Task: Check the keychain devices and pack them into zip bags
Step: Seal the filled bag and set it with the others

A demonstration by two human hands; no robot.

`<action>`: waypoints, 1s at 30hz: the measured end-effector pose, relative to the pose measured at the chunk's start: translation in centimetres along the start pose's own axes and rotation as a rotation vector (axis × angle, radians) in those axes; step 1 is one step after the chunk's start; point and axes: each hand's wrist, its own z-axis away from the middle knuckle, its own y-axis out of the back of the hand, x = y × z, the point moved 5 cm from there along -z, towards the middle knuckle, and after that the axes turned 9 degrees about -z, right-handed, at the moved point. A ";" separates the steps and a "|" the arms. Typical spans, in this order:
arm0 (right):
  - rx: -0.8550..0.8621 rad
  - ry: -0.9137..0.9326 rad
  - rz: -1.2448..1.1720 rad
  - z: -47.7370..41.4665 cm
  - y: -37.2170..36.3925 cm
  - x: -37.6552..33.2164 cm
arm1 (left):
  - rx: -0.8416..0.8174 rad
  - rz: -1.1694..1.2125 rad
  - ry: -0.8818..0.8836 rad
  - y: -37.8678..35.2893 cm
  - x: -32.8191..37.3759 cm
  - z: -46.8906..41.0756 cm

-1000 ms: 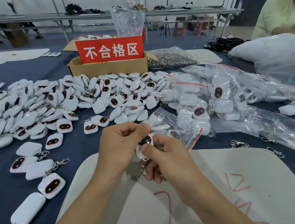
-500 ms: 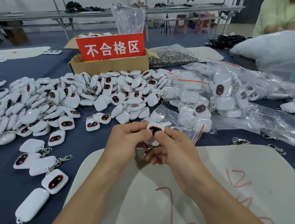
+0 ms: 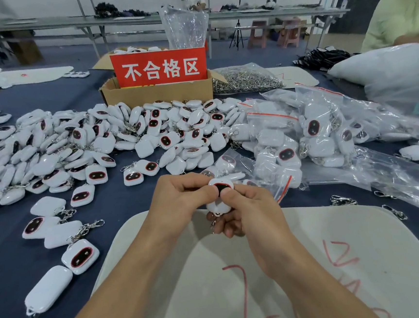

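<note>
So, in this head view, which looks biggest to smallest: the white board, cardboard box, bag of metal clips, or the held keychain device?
1. white board (closest, so inflated)
2. cardboard box
3. bag of metal clips
4. keychain device, small even though close

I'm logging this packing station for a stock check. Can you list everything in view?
keychain device: one, white, black face, held in both hands
loose keychain devices: many, white, heaped left and centre on table
zip bags of devices: several, clear, red seals, right
cardboard box: one, brown, behind heap
sign: one, red, at the box
bag of metal clasps: one, silvery, right of box
mat: one, white, nearest the person
left hand: pinches the device
right hand: grips the device
</note>
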 end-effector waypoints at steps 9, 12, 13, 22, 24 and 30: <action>-0.021 -0.001 -0.031 -0.2 0.1 0.0 | 0.050 -0.005 0.022 -0.1 -0.5 -0.1; -0.053 0.002 -0.032 -0.4 0.0 0.1 | 0.114 -0.038 0.026 -0.1 -0.3 -0.3; -0.071 0.006 -0.016 -0.4 -0.2 0.1 | 0.132 -0.045 0.031 -0.1 -0.4 -0.3; -0.071 0.027 0.014 -0.4 0.2 0.1 | 0.045 -0.054 0.051 -0.3 -1.0 -0.7; -0.064 0.035 0.014 -0.3 0.1 -0.1 | 0.025 -0.022 0.049 -0.3 -1.0 -0.8; -0.035 0.030 0.026 -0.1 0.1 -0.4 | -0.023 0.046 0.027 -0.3 -0.6 -0.7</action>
